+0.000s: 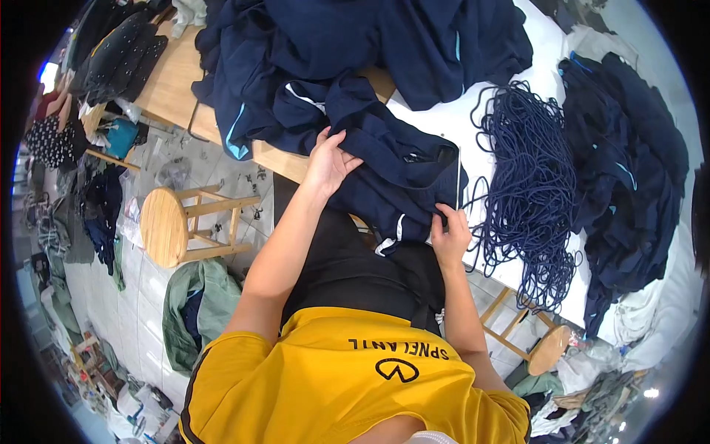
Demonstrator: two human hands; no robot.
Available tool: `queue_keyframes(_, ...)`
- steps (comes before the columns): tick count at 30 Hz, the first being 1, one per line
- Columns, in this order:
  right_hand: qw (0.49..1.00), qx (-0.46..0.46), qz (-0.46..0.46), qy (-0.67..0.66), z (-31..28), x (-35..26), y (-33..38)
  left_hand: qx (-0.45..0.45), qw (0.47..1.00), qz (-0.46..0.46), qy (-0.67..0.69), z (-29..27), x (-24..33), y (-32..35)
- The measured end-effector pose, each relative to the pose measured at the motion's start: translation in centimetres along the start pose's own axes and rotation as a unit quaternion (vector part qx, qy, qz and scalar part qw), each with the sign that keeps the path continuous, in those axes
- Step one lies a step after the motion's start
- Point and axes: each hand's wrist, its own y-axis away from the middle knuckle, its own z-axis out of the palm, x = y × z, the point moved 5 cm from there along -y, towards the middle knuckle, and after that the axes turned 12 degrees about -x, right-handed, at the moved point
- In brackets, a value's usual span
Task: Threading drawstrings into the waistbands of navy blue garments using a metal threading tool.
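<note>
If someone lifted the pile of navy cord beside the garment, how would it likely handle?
The cord pile would probably be floppy: its strands lie in loose loops and some hang over the table edge. It looks tangled, so a pull may drag many strands together. Loops could snag on the right hand nearby.

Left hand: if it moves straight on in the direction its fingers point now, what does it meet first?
The left hand lies flat on the navy garment, fingers pointing up and right. Going on, it would probably slide over more of that garment, then reach the heap of navy clothes. Depth is unclear.
</note>
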Motion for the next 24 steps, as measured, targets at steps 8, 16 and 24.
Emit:
queue_keyframes(8, 1.000, -0.022, 0.012, 0.002, -0.5, 0.1, 0.1, -0.046, 0.998, -0.032, 0.023, 0.0, 0.1, 1.9)
queue_keyframes(16, 0.987, 0.055, 0.076, -0.133, -3.5, 1.4, 0.5, -0.103, 0.988, -0.043, 0.106, 3.7, -1.3, 4.4)
queue_keyframes(24, 0.982, 0.069, 0.107, -0.142, -5.2, 0.4, -0.9, -0.453, 0.823, 0.323, 0.114, 6.0, 17.2, 5.3)
